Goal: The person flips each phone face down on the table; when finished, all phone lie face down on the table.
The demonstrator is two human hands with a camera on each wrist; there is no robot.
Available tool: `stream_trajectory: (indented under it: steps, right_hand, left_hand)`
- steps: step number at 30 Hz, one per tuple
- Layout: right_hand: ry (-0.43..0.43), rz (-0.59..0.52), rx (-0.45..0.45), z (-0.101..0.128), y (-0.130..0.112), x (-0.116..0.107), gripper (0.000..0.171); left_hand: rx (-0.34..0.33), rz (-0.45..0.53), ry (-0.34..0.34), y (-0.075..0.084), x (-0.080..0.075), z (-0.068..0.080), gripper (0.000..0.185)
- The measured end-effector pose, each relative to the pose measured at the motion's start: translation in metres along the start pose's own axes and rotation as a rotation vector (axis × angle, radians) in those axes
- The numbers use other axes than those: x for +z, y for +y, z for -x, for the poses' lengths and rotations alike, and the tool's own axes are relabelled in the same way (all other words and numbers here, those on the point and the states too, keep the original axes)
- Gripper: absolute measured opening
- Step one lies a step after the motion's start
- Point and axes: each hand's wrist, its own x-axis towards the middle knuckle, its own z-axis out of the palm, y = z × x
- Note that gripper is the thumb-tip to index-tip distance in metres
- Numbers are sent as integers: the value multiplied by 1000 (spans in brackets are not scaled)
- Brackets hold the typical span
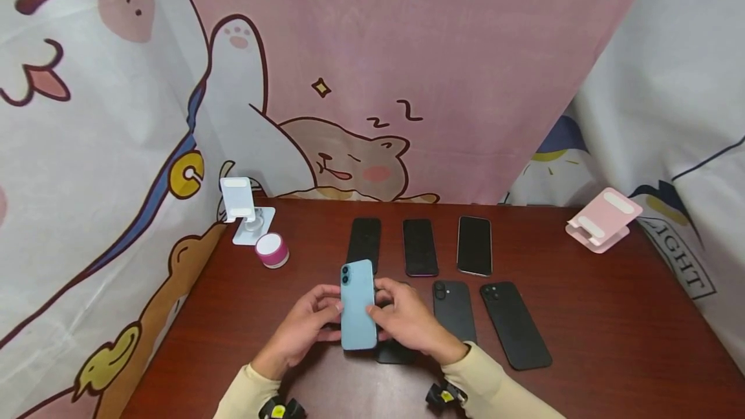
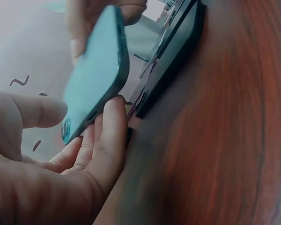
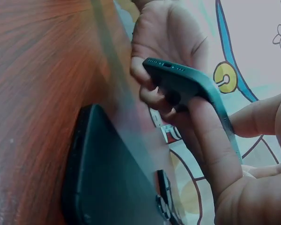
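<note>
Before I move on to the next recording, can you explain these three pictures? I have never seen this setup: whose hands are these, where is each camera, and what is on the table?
There is no machine here: a person works with bare hands and wears three cameras. The wide picture comes from the head, looking down at a dark wooden table. The two close, tilted pictures come from cameras on each wrist.

The left hand and the right hand together hold a light blue phone, back side up, just above the table. The wrist views show fingers of both hands curled round its edges.

On the table lie three phones in a far row, screens up, and two black phones nearer, backs up. Another dark phone lies under the hands. At the left stand a white phone stand and a small pink and white round object; at the right a pink phone stand. Cartoon cloths hang behind.
</note>
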Motion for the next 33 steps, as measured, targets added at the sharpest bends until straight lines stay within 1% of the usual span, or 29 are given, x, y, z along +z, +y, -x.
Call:
stream_trajectory:
  steps: [3, 9, 12, 15, 19, 22, 26, 33]
  right_hand:
    - [4, 8, 5, -2, 4, 1, 56]
    - [-18, 44, 5, -4, 17, 4, 62]
    - [-26, 68, 8, -4, 21, 4, 65]
    - [-34, 99, 3, -5, 23, 5, 66]
    - [-43, 132, -4, -5, 23, 6, 67]
    - [-49, 155, -1, -5, 21, 7, 67]
    - [-58, 193, 5, -5, 18, 8, 66]
    - [-82, 244, -36, -6, 15, 10, 64]
  left_hand:
    - [-1, -24, 22, 3, -3, 4, 50]
    - [-9, -94, 62, 3, -7, 10, 51]
    - [-11, -130, 73, 3, -8, 12, 51]
    - [-29, -161, 74, 2, -9, 13, 54]
    - [-48, -209, 79, 1, -10, 13, 59]
    - [-50, -241, 89, 1, -12, 14, 61]
    - [-49, -268, 109, 1, -13, 16, 59]
    - [-47, -314, 159, 3, -13, 19, 55]
